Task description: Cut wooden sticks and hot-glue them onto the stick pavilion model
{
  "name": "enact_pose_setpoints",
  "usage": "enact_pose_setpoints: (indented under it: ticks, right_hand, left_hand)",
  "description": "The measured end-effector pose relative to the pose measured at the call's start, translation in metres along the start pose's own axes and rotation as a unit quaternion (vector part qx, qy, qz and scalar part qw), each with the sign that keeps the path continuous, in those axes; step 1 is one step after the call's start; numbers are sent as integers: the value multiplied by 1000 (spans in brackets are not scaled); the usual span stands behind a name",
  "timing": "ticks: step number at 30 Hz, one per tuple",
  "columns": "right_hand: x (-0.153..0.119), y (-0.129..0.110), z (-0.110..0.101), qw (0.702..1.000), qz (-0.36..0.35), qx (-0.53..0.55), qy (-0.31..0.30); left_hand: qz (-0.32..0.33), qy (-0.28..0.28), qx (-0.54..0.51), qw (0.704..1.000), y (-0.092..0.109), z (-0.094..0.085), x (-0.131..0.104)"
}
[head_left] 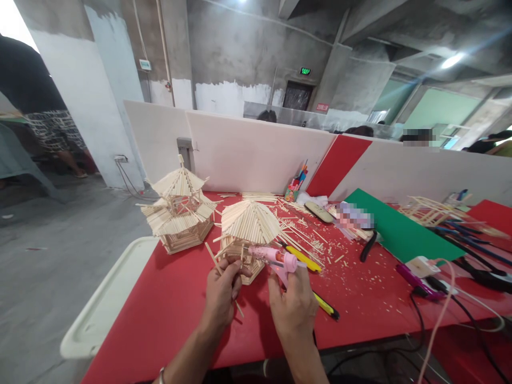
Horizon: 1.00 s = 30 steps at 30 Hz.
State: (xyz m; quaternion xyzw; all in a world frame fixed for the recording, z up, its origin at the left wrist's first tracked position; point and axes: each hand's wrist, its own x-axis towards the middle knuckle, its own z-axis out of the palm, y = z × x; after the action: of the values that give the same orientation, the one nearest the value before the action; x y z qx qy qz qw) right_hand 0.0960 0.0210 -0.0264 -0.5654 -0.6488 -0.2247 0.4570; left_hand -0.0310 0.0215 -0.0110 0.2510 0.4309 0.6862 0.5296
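My left hand (222,290) pinches thin wooden sticks (213,257) in front of a small stick pavilion (250,221) with a sloped roof. A pink glue gun (276,256) is gripped in my right hand (294,298), its nozzle pointing left, close above my left fingertips and below the pavilion's roof edge. To the left stands a two-tiered stick pavilion (180,210) with a pointed top. A yellow cutter (302,258) lies just behind the glue gun. Another yellow cutter (327,305) lies right of my right hand.
Loose sticks and scraps (308,234) litter the red table (160,314). Behind are a pen cup (292,192) and a white partition (256,152). At right are a green board (400,226), a purple power strip (418,281) and cables. A person (36,90) stands far left.
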Motion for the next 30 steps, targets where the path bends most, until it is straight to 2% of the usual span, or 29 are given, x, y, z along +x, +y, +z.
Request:
enact_pose_setpoints:
  ticks: [19,26,30]
  right_hand:
    - [-2,1,0,1000,1,-7,10]
    - [-4,1,-1,1000,23,1,-3]
    - [-4,1,-1,999,34,-5,10]
  left_hand:
    - [2,9,17,1000,-2,-2,-2]
    - [5,2,21,1000,-2,-7,-4]
    - [11,-6,18,1000,-4,-12,-6]
